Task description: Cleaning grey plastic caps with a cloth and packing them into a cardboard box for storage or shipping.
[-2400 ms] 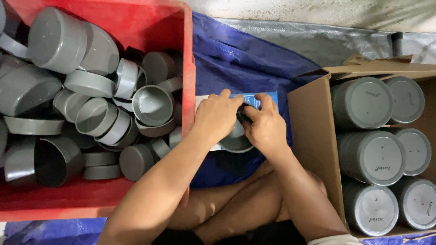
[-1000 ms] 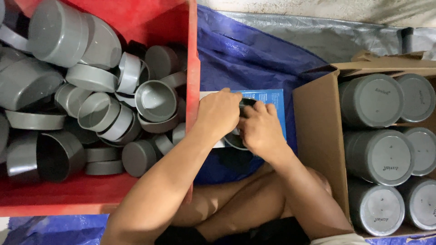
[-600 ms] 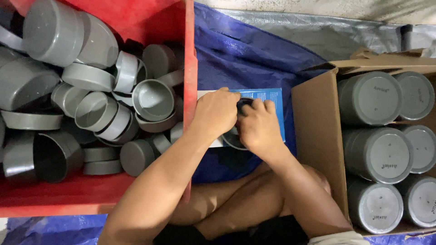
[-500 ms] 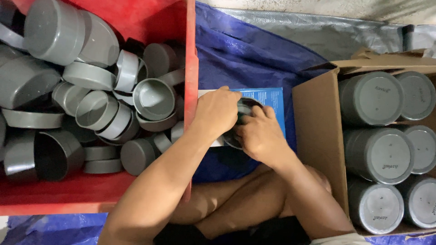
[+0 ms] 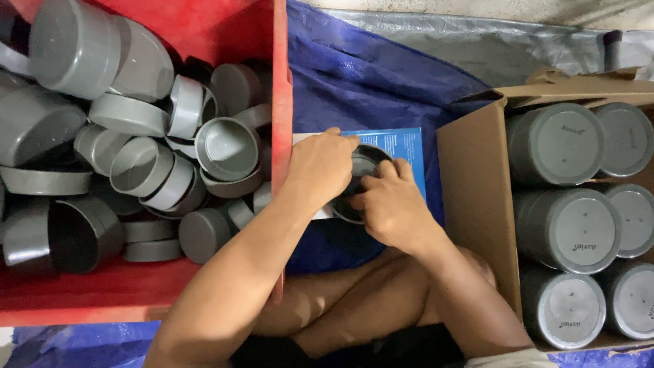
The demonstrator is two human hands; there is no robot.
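Observation:
My left hand [image 5: 321, 169] and my right hand [image 5: 390, 204] meet on a grey round cap [image 5: 361, 167] with its hollow side up, held over a blue and white sheet [image 5: 405, 146]. The left fingers curl over the cap's left rim, and the right fingers press on its right rim and inside edge. Most of the cap is hidden under both hands. The sheet lies on a blue tarp [image 5: 354, 75] between the two containers.
A red crate [image 5: 225, 27] on the left holds several loose grey caps [image 5: 228, 146]. An open cardboard box [image 5: 473, 177] on the right holds stacked grey caps [image 5: 555, 143] with flat tops up. My bare knees [image 5: 361, 300] are below the hands.
Both hands stayed on the cap over the sheet. The right fingers shifted from the cap's top edge down onto its right side. The view drifted slightly.

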